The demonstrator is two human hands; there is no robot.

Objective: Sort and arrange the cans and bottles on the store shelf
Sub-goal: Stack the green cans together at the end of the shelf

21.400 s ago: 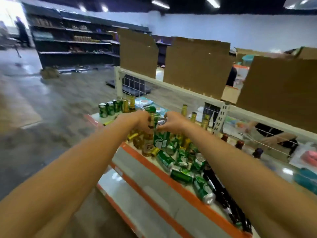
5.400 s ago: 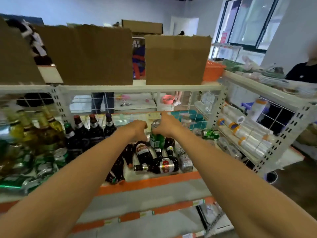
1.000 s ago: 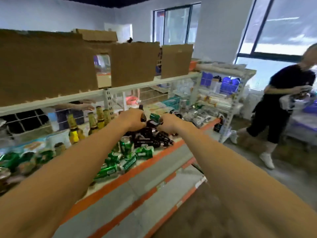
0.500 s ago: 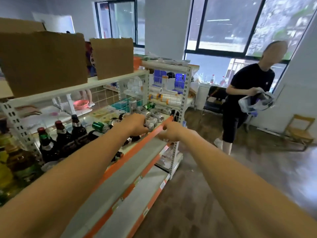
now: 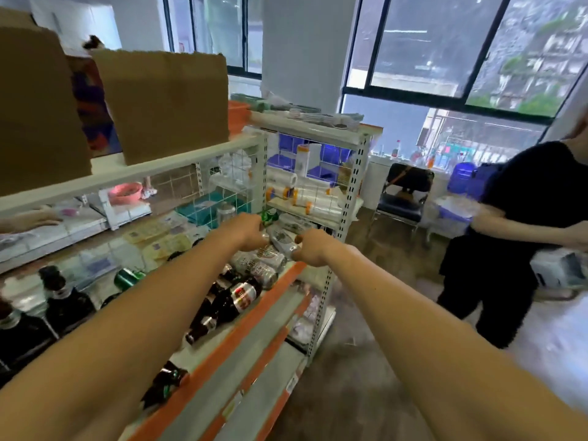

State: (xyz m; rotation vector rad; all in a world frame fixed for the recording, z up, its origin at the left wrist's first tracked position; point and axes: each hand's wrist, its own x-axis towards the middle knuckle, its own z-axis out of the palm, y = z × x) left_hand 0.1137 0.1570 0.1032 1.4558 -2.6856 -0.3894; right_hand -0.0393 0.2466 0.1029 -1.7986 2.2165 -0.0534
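Silver can (image 5: 282, 241) is held at each end by curled left hand (image 5: 249, 232) and right hand (image 5: 313, 249), just above other cans (image 5: 259, 265) laid at the far right of the shelf (image 5: 222, 354)

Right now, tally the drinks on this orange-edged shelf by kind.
Green cans: 2
Silver cans: at least 4, one gripped by the right hand
Dark bottles: at least 5
Total: at least 11; the arms hide some.
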